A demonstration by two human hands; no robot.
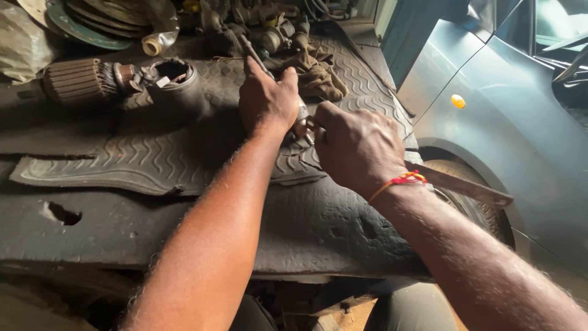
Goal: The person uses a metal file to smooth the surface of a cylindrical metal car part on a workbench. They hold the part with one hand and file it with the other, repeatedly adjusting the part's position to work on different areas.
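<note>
Your left hand [267,98] lies knuckles-up on the ribbed rubber mat [153,162] covering the counter [184,233], fingers curled shut around a long metal shaft [252,52] that points away from you. Your right hand [355,147], a red-and-orange thread [401,179] at its wrist, is closed in a fist on a flat metal blade [465,187] trailing out past the wrist; its tip meets the small part [301,125] between both hands. A dark housing [174,86] and wound armature [79,79] lie well to the left.
</note>
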